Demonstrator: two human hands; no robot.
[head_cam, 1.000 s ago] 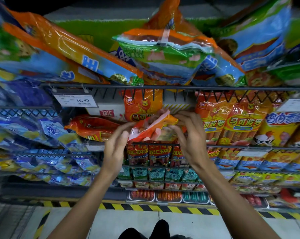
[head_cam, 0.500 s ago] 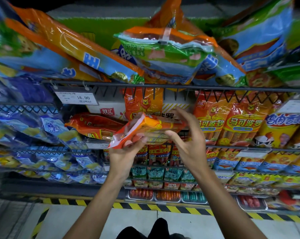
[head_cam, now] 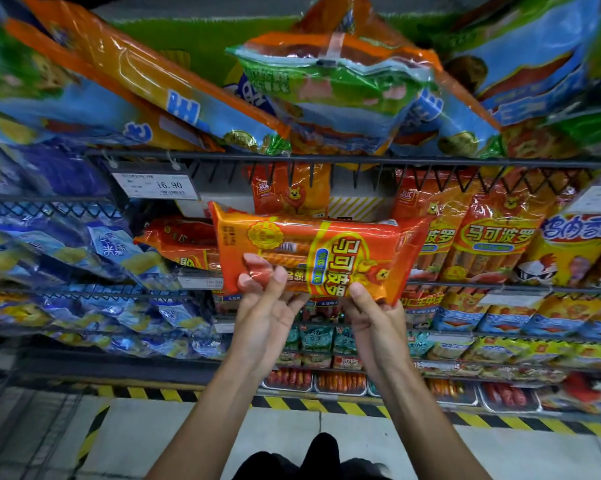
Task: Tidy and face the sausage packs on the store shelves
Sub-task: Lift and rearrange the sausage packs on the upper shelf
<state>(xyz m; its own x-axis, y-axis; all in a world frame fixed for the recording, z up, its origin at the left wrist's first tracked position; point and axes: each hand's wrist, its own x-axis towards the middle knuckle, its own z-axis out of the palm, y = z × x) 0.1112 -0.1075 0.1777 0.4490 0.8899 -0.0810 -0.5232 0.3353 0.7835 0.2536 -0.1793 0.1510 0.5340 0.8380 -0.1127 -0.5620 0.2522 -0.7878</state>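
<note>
Sausage pack [head_cam: 313, 252] sideways in both hands (fingertips hidden behind)

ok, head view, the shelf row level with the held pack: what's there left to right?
Blue packs → lying orange pack → held orange pack, gripped by left hand and right hand → upright orange packs → yellow chicken pack.

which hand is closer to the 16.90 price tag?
Left. The left hand grips the lower left edge of the orange sausage pack, below and right of the price tag. The right hand holds the pack's lower right part, farther right.
</note>
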